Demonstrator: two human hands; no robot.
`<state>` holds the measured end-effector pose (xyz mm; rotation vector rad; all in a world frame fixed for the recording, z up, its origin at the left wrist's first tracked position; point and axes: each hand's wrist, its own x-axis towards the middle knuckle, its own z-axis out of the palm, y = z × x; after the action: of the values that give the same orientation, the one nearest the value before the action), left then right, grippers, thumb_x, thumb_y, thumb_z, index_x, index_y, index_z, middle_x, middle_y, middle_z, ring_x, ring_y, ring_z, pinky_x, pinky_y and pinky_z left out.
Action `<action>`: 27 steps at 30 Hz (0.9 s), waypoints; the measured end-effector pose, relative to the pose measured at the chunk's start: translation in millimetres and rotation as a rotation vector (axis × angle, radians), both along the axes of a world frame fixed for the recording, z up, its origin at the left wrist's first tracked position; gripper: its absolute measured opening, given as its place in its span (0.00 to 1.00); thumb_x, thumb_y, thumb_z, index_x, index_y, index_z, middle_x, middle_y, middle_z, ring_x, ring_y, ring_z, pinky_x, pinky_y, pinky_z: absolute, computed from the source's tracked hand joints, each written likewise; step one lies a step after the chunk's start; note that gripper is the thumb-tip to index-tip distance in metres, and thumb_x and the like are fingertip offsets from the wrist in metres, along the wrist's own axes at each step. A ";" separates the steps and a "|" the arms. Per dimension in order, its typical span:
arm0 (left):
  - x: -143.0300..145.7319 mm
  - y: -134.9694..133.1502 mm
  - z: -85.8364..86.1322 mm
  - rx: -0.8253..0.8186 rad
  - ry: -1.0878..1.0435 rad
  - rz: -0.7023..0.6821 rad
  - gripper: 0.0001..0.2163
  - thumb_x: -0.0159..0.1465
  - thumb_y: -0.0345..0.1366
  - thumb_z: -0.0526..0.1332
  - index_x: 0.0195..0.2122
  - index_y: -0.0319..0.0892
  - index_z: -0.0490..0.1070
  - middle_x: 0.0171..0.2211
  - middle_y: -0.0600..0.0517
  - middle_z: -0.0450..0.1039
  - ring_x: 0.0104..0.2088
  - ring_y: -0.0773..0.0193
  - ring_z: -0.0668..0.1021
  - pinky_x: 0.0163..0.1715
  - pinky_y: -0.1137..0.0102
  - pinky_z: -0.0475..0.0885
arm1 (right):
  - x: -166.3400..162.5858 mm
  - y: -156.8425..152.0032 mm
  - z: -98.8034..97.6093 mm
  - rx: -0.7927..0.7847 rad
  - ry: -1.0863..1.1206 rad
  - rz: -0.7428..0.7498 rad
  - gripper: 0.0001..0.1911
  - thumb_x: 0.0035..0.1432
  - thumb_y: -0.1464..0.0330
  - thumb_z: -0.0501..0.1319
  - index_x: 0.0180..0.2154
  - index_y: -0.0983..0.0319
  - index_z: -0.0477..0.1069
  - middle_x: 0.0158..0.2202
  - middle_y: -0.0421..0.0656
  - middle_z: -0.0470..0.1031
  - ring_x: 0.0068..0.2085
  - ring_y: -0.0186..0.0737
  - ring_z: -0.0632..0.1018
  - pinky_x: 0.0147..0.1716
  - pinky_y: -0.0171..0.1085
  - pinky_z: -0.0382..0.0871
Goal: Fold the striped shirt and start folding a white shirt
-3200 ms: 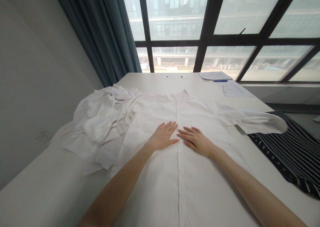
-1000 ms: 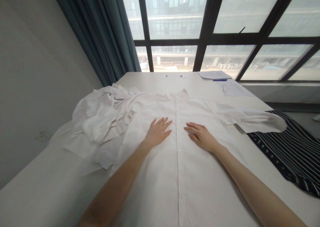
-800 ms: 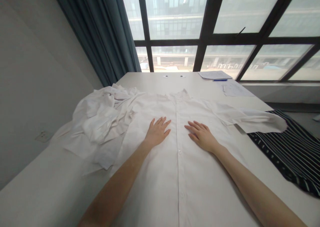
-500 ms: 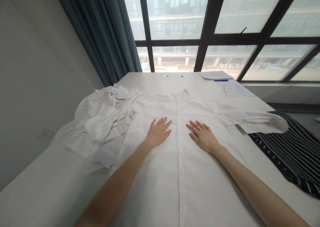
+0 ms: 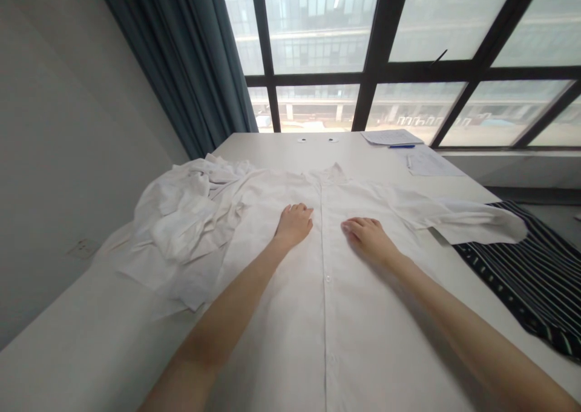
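Have a white shirt point(image 5: 290, 333) spread front up on the bench point(image 5: 59, 363), directly beneath both grips, with the collar point(image 5: 334, 173) past them on the far side. Looks mostly flat and plain, with a straight button placket point(image 5: 324, 327) running through the gap between the grips, a pale button point(image 5: 328, 279) nearer than either, and light creasing toward the shoulders. Can follow one sleeve point(image 5: 481, 221) out beyond the right grip, folded along its length; can't trace the other, lost toward the rumpled white cloth point(image 5: 181, 212) left of the left grip.

See the left grip point(image 5: 294, 225) loosely curled, knuckles up, just left of the placket. See the right grip point(image 5: 368, 235) likewise bent, a bit right of it. Can't tell whether pinching cloth or only resting on it; fingertips mostly hidden.

Would read the step as smoothing or adjusting the shirt front. Would say the next move calls for even, light pressure either side of the placket, without dragging it crooked.

Further out: right of the right grip, have striped dark cloth point(image 5: 526, 267) under the sleeve end; far ahead of both, papers point(image 5: 393, 137) and a blue pen point(image 5: 402, 146), then the window point(image 5: 318, 37) and a curtain point(image 5: 200, 67).
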<state>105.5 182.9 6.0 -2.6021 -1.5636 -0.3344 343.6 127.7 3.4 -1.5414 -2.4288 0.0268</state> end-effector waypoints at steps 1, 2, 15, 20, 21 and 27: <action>6.1 5.3 -1.7 -0.007 0.000 -0.003 0.20 0.68 0.37 0.51 0.60 0.41 0.63 0.58 0.42 0.67 0.57 0.54 0.69 0.60 0.56 0.59 | -3.9 7.3 -0.5 0.005 0.016 0.008 0.18 0.66 0.69 0.48 0.51 0.60 0.72 0.53 0.49 0.74 0.52 0.47 0.74 0.54 0.49 0.63; 11.3 9.9 -4.3 -0.015 0.004 -0.008 0.22 0.68 0.38 0.50 0.62 0.40 0.61 0.60 0.42 0.64 0.59 0.53 0.68 0.60 0.57 0.59 | -8.0 14.8 -2.2 0.006 0.029 0.014 0.19 0.66 0.69 0.47 0.51 0.61 0.72 0.53 0.49 0.74 0.53 0.46 0.73 0.54 0.47 0.64; 19.2 16.4 -16.4 -0.106 0.041 -0.031 0.25 0.70 0.42 0.45 0.67 0.41 0.52 0.69 0.42 0.48 0.68 0.52 0.54 0.63 0.51 0.52 | 0.9 96.5 -23.6 -0.116 -0.051 -0.225 0.29 0.67 0.53 0.42 0.65 0.53 0.55 0.69 0.44 0.53 0.67 0.58 0.55 0.60 0.61 0.51; 19.6 16.0 -14.3 -0.149 0.047 -0.028 0.25 0.71 0.42 0.44 0.67 0.40 0.52 0.69 0.42 0.46 0.68 0.52 0.53 0.64 0.52 0.51 | 15.3 123.4 -21.3 -0.165 -0.079 -0.329 0.31 0.66 0.52 0.40 0.67 0.54 0.52 0.70 0.44 0.49 0.67 0.59 0.53 0.61 0.63 0.49; 19.5 16.0 -14.2 -0.153 0.047 -0.028 0.25 0.71 0.42 0.44 0.67 0.40 0.52 0.69 0.42 0.46 0.68 0.52 0.52 0.64 0.52 0.51 | 17.1 127.7 -21.1 -0.171 -0.082 -0.346 0.32 0.66 0.51 0.39 0.67 0.54 0.52 0.70 0.43 0.48 0.68 0.59 0.52 0.61 0.63 0.49; 18.8 14.9 -13.1 -0.148 0.050 -0.029 0.25 0.71 0.42 0.44 0.67 0.40 0.52 0.69 0.43 0.46 0.68 0.53 0.53 0.64 0.52 0.51 | 29.2 148.9 -20.1 -0.188 -0.088 -0.448 0.32 0.66 0.51 0.38 0.67 0.55 0.52 0.70 0.43 0.48 0.67 0.57 0.53 0.61 0.63 0.48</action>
<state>124.3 197.7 -7.0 -2.7217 -1.5931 -0.1602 372.8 276.6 -16.8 -2.1796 -2.1358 0.1047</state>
